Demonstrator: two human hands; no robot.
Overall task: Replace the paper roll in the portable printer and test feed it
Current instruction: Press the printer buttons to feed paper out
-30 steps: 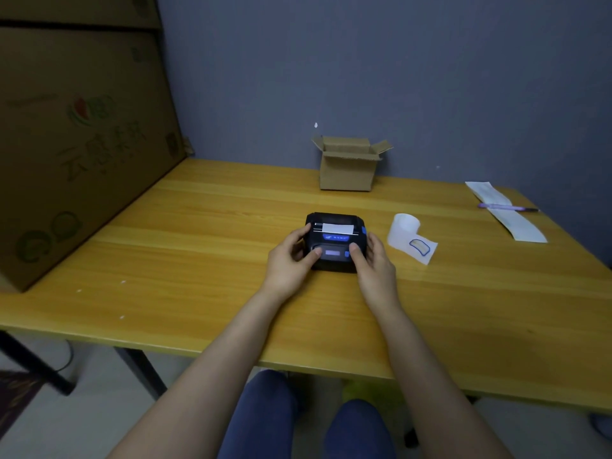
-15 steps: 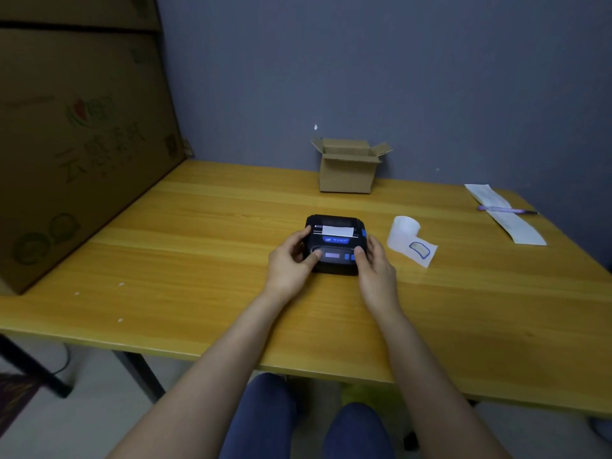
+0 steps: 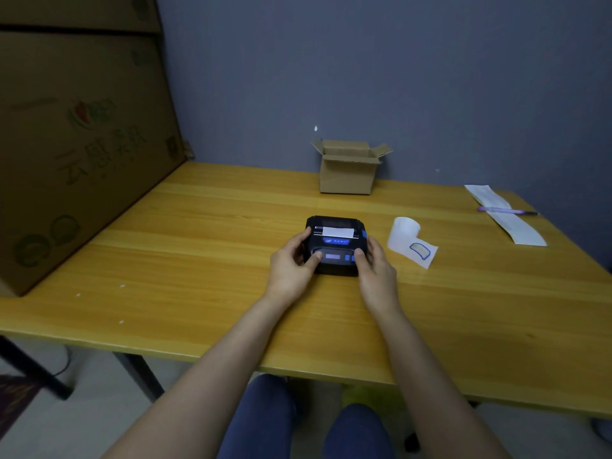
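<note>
A small black portable printer [image 3: 335, 240] with blue trim sits on the yellow wooden table [image 3: 198, 253], its lid shut. A short white strip of paper [image 3: 337, 231] sticks out of its slot, and a small screen glows on the front. My left hand [image 3: 291, 265] grips the printer's left side, thumb on the front panel. My right hand [image 3: 376, 270] grips its right side, thumb on the blue buttons. A white paper roll [image 3: 405, 231] with a blue-outlined sticker on its loose end lies just to the right of the printer.
An open small cardboard box [image 3: 347, 170] stands at the back by the wall. A long paper strip [image 3: 506, 215] with a purple pen [image 3: 506, 211] across it lies at the far right. A large cardboard carton [image 3: 76, 144] fills the left side.
Both hands stay on the printer. My right thumb has shifted slightly on the front buttons; the paper strip looks about the same length.
</note>
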